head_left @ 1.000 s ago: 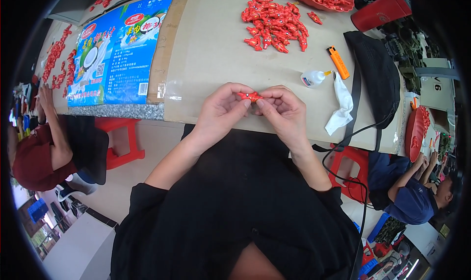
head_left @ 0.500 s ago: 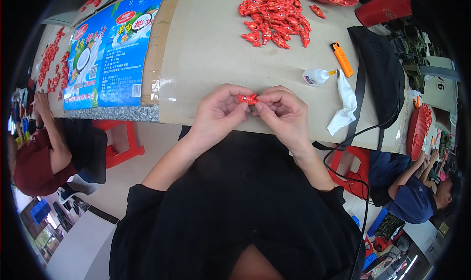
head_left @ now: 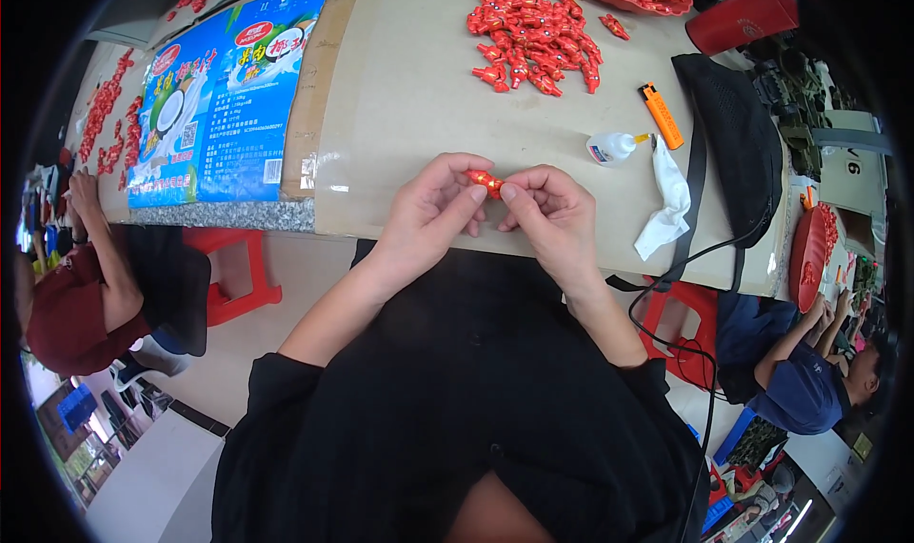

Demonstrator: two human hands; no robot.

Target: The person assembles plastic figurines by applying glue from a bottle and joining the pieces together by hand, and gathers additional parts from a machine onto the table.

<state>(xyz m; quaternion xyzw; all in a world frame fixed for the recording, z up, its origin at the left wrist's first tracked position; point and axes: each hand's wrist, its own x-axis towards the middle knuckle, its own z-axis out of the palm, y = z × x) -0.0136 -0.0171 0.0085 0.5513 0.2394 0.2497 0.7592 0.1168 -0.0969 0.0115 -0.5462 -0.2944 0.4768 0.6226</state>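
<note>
A small red plastic figure [head_left: 486, 181] with gold markings is pinched between my two hands, just above the near edge of the table. My left hand [head_left: 430, 212] holds one end, thumb and fingers closed on it. At the other end, the thumb and fingertips of my right hand [head_left: 554, 217] grip it too. My fingers cover part of the figure. Farther back on the table lies a heap of similar red figures [head_left: 535, 40], with a single figure [head_left: 614, 26] apart to its right.
On the right lie a small white glue bottle [head_left: 611, 147], an orange tool like a box cutter [head_left: 663, 115], a crumpled white tissue [head_left: 665, 210] and a black bag [head_left: 735, 148] with a cable. A red tray [head_left: 687, 2] stands behind. Blue printed cardboard [head_left: 221, 115] lies left. People sit on both sides.
The red figure has turned in my fingers, from lying level with its dark-and-white spots showing to tilted with gold markings showing. My hands have shifted slightly.
</note>
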